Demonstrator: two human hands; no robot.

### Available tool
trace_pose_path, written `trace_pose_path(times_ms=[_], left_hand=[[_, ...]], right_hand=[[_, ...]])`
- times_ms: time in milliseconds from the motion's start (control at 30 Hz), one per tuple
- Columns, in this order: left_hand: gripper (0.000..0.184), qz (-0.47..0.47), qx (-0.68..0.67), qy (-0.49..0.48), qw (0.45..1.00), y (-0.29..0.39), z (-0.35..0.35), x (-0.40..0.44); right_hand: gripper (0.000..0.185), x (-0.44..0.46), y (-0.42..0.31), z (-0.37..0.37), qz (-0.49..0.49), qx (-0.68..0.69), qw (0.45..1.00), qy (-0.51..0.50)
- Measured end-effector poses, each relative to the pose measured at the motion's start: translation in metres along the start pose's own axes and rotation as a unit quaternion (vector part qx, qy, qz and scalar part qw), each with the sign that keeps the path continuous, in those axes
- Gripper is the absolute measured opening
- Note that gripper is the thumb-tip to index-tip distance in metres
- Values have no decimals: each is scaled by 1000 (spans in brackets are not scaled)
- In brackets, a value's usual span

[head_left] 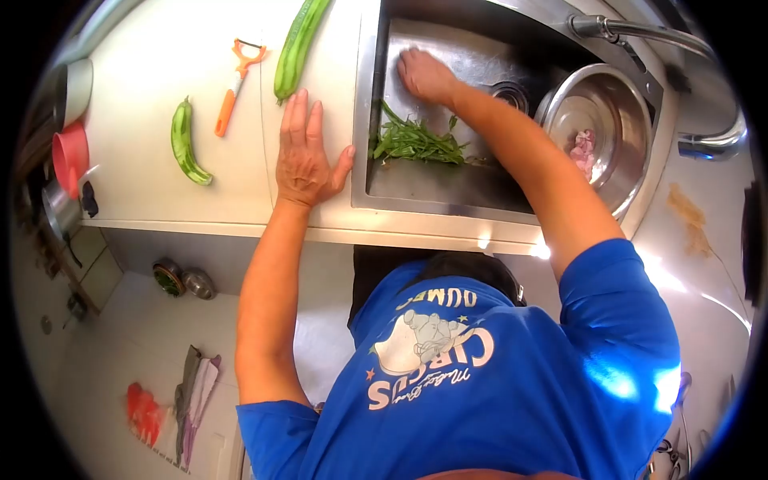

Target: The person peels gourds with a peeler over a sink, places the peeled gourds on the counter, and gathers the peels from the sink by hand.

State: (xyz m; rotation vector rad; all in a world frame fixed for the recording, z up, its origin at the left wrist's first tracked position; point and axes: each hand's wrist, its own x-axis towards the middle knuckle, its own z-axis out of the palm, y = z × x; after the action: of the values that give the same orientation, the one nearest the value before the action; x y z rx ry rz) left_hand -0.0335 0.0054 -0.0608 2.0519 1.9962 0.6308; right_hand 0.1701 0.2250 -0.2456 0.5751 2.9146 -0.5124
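Note:
My left hand lies flat on the pale counter with its fingers spread, just left of the sink and close to the lower end of a long green gourd. My right hand is inside the metal sink, near its left wall. Its fingers are bent downward, and whatever may be under them is hidden. Below that hand, a pile of green peelings rests on the sink floor. Further left on the counter lie an orange peeler and a shorter, curved green gourd.
A metal bowl holding pinkish pieces stands in the sink's right side, by the drain. The faucet arches over the upper right. A red cup and a pot are at the far left.

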Motion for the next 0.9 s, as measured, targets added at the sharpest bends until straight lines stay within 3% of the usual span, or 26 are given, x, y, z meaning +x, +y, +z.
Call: trace_pose_path(times_ms=[67,133,233,300,400,500,700,900], left_hand=[[79,-2,-3,0,1000,1,0,-2],[79,1,-2,9,1000,-2,1,3],[78,-2,-4,4,1000,1,-1,-4],[77,1,-5,3,1000,0,0,0],[80,8,21,3,1000,1,-1,0],[80,8,19,9,1000,1,1,-1],[79,13,-8,12,1000,1,3,-1],[79,19,-20,19,999,0,2,-2]], right_hand=[[32,-48,-34,8,69,188,979,-25],[30,-90,-50,12,-26,130,987,-91],[34,-100,-58,-38,251,103,957,-106],[44,-107,-46,-33,437,112,888,-86],[57,-126,-46,-19,536,181,815,-126],[71,-120,-80,-7,538,225,799,-147],[84,-69,-111,-12,459,315,817,-152],[76,-63,-145,-16,374,299,860,-175]])
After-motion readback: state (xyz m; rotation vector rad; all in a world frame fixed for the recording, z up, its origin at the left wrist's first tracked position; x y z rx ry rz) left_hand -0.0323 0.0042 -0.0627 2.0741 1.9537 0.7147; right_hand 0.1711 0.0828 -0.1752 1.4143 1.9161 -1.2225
